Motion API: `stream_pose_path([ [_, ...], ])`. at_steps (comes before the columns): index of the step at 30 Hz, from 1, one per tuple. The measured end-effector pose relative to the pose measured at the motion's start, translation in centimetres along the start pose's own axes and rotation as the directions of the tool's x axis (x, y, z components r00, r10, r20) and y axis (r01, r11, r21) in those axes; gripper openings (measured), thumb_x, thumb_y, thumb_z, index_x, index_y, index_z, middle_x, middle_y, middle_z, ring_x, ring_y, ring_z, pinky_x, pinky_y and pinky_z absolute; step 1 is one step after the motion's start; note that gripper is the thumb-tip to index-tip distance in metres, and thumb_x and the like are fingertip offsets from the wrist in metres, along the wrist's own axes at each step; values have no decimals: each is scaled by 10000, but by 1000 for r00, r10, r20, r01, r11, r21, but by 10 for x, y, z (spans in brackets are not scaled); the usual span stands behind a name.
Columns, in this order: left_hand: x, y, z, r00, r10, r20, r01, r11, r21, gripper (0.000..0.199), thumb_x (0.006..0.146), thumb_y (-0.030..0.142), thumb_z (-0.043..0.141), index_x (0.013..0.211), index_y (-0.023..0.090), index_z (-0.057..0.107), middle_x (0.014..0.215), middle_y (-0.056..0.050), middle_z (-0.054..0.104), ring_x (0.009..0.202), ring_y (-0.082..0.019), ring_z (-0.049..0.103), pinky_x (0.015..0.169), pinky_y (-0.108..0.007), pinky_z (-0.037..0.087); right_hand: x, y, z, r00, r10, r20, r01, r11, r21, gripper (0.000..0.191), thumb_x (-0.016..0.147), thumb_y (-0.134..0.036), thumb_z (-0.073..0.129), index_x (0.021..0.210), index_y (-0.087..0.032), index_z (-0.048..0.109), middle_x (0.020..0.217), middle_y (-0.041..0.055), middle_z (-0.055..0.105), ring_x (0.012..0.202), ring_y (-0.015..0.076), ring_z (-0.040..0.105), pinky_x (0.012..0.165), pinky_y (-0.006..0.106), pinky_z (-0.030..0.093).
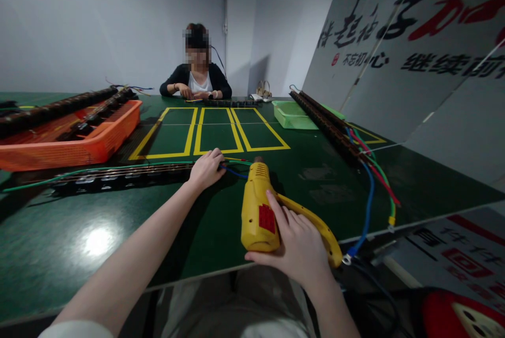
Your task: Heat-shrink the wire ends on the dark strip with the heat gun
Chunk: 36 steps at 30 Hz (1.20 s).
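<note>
Holding a yellow heat gun (258,211) on a dark green tabletop (118,232), a person sits facing a co-worker (196,77) at the far edge. The right hand (302,246) is wrapped around the gun's handle, fingers over its red switch. The gun lies near the front edge, its long axis running away from the person, nozzle pointing toward the far side and just short of a bundle of coloured wires (234,169). The left hand (205,168) is curled down over the end of a long black strip (118,175), pinning it where those wires come out. The strip stretches off to the left, lying crosswise to the gun.

The step in hand looks like heating the wire ends at the strip's tip. The next move likely calls for bringing the nozzle close to those wires while keeping the left fingers out of the hot air.

An orange basket (98,140) with more strips sits far left; a green tray (292,115) and another strip with wires (331,127) lie to the right.
</note>
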<state>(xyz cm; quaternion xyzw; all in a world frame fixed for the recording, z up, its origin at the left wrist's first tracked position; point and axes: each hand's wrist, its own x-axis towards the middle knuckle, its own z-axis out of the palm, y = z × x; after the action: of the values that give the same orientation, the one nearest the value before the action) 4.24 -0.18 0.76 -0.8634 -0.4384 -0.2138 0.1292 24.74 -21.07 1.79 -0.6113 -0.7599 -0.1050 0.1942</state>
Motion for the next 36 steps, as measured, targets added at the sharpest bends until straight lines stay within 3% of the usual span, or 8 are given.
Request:
stream_pose_path([
  [4,0,2,-1,1000,-7,1,7,1000,1,136,836,252,471,886,176,571,1017,-81,553,908,-220,556,769,-341,480,-7,5,4,995,40,-89,-46,997,-62,1190,562,-839,547,1455,-125,219,1040,149,661,926,297,628,789,412,473],
  [9,1,2,0,1000,-21,9,21,1000,0,133,836,245,465,880,180,573,1022,-83,554,916,-219,558,775,-339,478,-8,-2,6,991,72,-113,-80,994,-70,1175,574,-837,537,1454,-123,225,1049,153,658,925,301,624,791,413,468],
  [21,1,1,0,1000,-2,14,1,998,67,143,813,267,507,927,192,551,1012,-78,561,946,-242,542,768,-349,471,10,-40,6,999,-30,44,28,999,42,1253,527,-823,594,1458,-83,201,950,138,631,848,287,598,760,417,472],
  [26,1,1,-3,998,0,60,-3,999,51,140,860,271,457,944,192,536,1035,-82,561,935,-233,541,772,-346,469,14,-55,9,993,-116,35,114,992,48,1234,576,-864,482,1468,-74,159,952,141,620,830,277,589,755,417,464],
  [36,-1,-2,-3,999,19,39,-20,999,29,164,850,267,466,952,179,561,1024,-99,577,962,-259,525,806,-378,451,14,-48,10,987,-161,30,158,984,83,1241,572,-903,409,1478,-107,118,977,137,623,833,274,592,755,414,456],
])
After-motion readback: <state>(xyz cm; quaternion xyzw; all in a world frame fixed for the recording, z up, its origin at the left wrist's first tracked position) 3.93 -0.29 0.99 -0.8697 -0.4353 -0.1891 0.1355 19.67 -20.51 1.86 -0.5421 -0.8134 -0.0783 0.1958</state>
